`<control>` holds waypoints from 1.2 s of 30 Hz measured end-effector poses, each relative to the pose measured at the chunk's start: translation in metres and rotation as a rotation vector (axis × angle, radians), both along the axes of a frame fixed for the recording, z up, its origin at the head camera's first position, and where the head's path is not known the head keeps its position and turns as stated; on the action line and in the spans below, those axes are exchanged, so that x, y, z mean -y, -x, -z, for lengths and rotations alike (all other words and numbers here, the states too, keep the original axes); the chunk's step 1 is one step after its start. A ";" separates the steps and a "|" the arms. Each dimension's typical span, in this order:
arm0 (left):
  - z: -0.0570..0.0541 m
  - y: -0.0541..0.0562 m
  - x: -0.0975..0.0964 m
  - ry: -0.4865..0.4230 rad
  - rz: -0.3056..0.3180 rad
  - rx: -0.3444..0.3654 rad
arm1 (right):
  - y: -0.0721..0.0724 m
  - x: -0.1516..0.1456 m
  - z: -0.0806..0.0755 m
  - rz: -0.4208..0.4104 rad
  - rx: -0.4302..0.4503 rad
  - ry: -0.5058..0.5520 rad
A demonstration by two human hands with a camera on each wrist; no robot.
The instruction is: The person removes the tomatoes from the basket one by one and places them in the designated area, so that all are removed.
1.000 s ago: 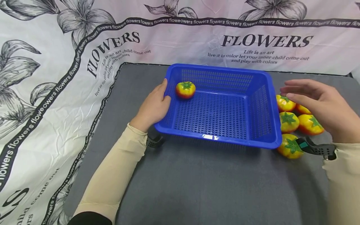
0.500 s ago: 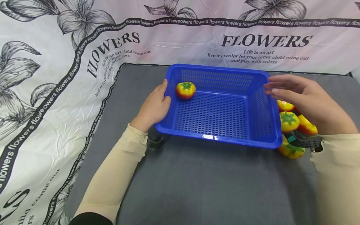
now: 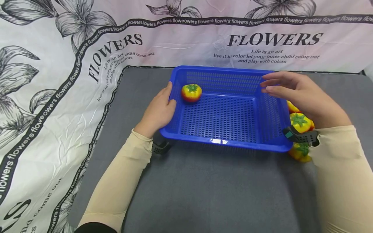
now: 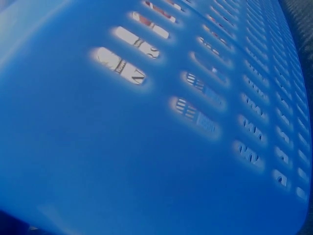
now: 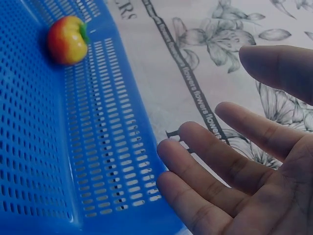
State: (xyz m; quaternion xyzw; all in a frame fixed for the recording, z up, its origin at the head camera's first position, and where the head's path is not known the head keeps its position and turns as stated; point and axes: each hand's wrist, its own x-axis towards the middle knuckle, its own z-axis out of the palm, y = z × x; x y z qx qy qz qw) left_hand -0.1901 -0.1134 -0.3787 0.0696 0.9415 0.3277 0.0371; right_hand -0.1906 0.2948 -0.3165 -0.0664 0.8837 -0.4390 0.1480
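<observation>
A blue perforated plastic basket [image 3: 221, 141] sits on the grey table. Near its far left corner, inside, lies a yellow-and-red tomato-like fruit [image 3: 191, 93] with a green star-shaped top, seen in the right wrist view too as a fruit [image 5: 69, 40]. My left hand [image 3: 157, 111] holds the basket's left side at the rim; its fingers are partly hidden. In the left wrist view the slotted basket wall [image 4: 98, 147] fills the picture. My right hand [image 3: 303, 95] hovers above the basket's right end, fingers loosely spread and holding nothing.
Several similar fruits [image 3: 300, 122] lie against the basket's right outer side, partly covered by my right hand and wrist strap [image 3: 301, 136]. A white flower-print cloth [image 3: 186, 45] borders the table at the back and left.
My right hand has moved left from over the loose fruits to above the basket's right end. The left hand, the basket and the fruit in it look unchanged; the head view has shifted slightly.
</observation>
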 end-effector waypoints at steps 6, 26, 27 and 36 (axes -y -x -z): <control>0.000 -0.001 0.001 0.011 -0.006 0.010 | 0.007 0.013 0.002 -0.034 0.007 -0.026; 0.001 0.001 0.002 0.011 0.001 -0.004 | 0.034 0.050 0.007 -0.150 0.022 -0.051; 0.001 0.001 0.002 0.011 0.004 -0.005 | 0.035 0.052 0.007 -0.155 0.025 -0.063; -0.001 0.001 0.001 0.017 0.005 0.002 | 0.044 0.069 0.007 -0.209 0.031 -0.098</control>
